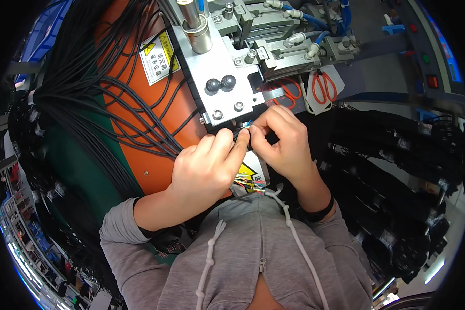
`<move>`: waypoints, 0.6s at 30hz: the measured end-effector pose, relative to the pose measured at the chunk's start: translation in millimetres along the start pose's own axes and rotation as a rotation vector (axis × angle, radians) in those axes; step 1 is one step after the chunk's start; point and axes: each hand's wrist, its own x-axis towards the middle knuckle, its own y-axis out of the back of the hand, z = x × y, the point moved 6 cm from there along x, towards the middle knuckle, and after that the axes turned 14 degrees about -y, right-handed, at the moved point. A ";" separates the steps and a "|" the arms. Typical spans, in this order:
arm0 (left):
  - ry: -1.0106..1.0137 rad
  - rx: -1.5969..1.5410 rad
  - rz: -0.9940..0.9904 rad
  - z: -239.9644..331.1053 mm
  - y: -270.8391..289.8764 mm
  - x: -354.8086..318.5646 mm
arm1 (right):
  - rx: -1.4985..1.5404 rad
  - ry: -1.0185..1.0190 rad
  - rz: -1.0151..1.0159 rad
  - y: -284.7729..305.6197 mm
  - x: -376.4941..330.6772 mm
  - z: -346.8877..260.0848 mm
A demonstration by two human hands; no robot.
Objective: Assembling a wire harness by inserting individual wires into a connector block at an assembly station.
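Note:
My left hand [206,164] pinches the end of a black cable at the front edge of a metal machine fixture [219,98]. Thin coloured wires [246,124], some white and blue, fan out at its fingertips. From the other side, my right hand [284,140] has thumb and forefinger closed on these wires; the fingers partly hide them. Below the hands, several stripped cable ends [250,182] with bare coloured wires lie close to my body, over a white and yellow label [253,165].
Long black cables [134,111] spread over an orange panel [144,173] at left. Orange-handled scissors [324,87] lie right of the fixture. Pneumatic cylinders [294,64] with blue hoses stand behind. Bundles of black cables [398,181] hang at right.

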 end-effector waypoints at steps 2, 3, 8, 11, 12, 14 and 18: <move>0.017 0.034 -0.013 0.8 0.1 0.9 | -0.013 0.032 0.000 -1.1 -1.1 0.3; 0.025 0.051 -0.020 0.6 -0.1 1.5 | -0.009 0.032 -0.002 -3.2 -0.2 1.9; 0.058 0.003 0.010 -2.3 -1.7 3.4 | 0.221 -0.101 0.043 -11.8 -2.1 23.9; 0.045 -0.015 0.102 -8.9 -0.5 2.2 | 0.501 -0.377 -0.082 -23.3 -4.1 42.3; 0.041 -0.007 0.103 -9.1 -1.5 1.1 | 0.432 -0.309 -0.047 -20.7 -4.7 37.8; 0.055 -0.077 0.173 -10.7 -2.4 -0.9 | 0.289 -0.177 0.028 -14.7 -5.9 27.9; 0.077 -0.097 0.104 -11.6 6.3 -5.8 | 0.297 -0.183 0.070 -13.0 -4.2 22.4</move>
